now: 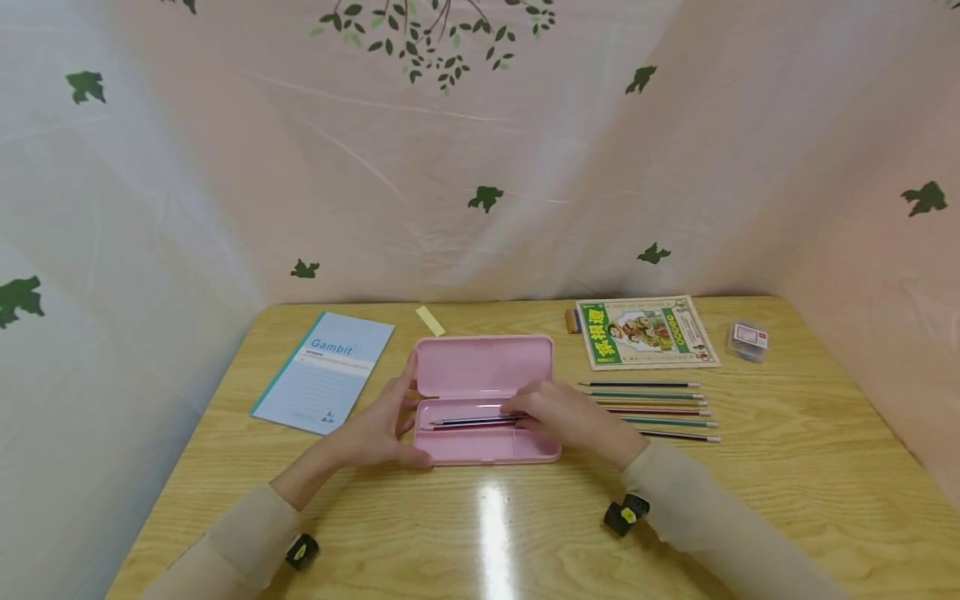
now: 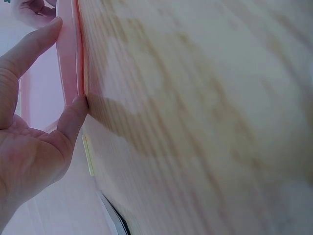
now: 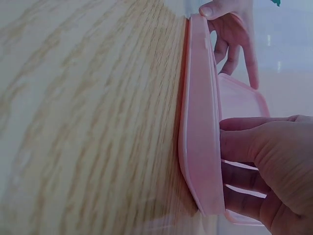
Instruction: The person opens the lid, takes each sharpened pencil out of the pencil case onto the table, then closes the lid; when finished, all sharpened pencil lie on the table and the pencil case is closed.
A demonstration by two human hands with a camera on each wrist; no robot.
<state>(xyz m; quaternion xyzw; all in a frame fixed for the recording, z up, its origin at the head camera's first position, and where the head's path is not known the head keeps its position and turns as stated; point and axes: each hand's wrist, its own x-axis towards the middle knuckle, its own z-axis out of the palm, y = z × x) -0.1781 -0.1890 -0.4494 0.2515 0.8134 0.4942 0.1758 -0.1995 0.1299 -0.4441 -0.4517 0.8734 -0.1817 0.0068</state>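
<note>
A pink pencil case [image 1: 462,451] lies on the table with its lid [image 1: 483,367] raised at the back. My left hand [image 1: 378,425] is spread along its left end, thumb on the front corner, longer fingers by the hinge side and lid. Over the right half of the tray, my right hand [image 1: 558,412] pinches the right end of a dark pencil [image 1: 468,420]. Just in front of that one, a red pencil [image 1: 457,427] lies in the tray. My fingers hide the pencils' right ends. In the right wrist view, the case's front wall [image 3: 203,107] partly hides my fingertips.
Several pencils [image 1: 648,397] lie in a row to the right. Behind them are an illustrated booklet [image 1: 645,331], a small brown-and-blue block [image 1: 573,322] and a clear box [image 1: 747,341]. A Gambit notebook [image 1: 326,371] lies left; a yellow strip [image 1: 430,320] lies behind the case.
</note>
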